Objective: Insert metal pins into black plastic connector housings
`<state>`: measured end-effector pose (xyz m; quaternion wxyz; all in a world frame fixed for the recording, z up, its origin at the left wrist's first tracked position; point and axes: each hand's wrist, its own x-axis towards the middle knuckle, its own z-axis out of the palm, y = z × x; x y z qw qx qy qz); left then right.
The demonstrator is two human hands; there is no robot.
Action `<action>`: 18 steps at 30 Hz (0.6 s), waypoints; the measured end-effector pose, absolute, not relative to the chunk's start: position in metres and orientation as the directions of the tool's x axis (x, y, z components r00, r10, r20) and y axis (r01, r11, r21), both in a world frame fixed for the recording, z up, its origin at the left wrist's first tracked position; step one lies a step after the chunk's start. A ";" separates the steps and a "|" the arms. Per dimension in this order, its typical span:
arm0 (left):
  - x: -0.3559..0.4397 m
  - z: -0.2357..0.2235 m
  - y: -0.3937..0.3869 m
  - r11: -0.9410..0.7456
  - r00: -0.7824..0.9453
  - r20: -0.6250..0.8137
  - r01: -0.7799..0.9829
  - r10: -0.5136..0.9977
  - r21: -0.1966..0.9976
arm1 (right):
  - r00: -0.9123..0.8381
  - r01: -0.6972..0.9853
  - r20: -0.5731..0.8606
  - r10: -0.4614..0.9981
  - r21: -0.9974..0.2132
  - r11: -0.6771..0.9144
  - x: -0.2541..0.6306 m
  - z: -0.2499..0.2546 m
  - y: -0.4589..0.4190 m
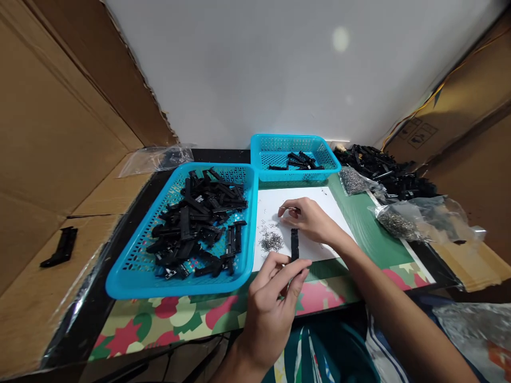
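Observation:
My left hand (273,298) is closed around the lower end of a narrow black plastic part (294,244), which stands up from the fingers above the table's near edge. Over the white paper (335,213), my right hand (309,218) is closed in a pinch on a thin metal tool that looks like tweezers (288,208). Just left of the black part, a heap of tiny metal springs or pins (272,241) lies on the paper, with loose ones scattered behind it. My fingers hide part of both the tool and the black part.
A large blue basket (120,282) at left holds many black parts; a smaller blue basket (255,159) behind holds several. Bags of small metal pieces (395,223) and a black pile (387,167) lie right. One black part (62,247) rests on cardboard at far left.

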<state>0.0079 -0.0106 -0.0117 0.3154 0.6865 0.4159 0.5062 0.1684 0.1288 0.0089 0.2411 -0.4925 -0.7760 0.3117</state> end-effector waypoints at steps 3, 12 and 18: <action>0.009 -0.012 -0.010 -0.435 0.139 0.413 0.230 0.900 0.870 | -0.452 0.600 0.054 0.890 -0.720 0.348 0.167 0.004 0.133; 0.010 -0.011 -0.010 -0.406 0.151 0.380 0.215 0.912 0.888 | -0.441 0.660 0.039 0.897 -0.663 0.353 0.162 0.006 0.125; 0.009 -0.014 -0.010 -0.453 0.132 0.434 0.216 0.891 0.865 | -0.398 0.698 0.088 0.913 -0.617 0.363 0.162 0.006 0.111</action>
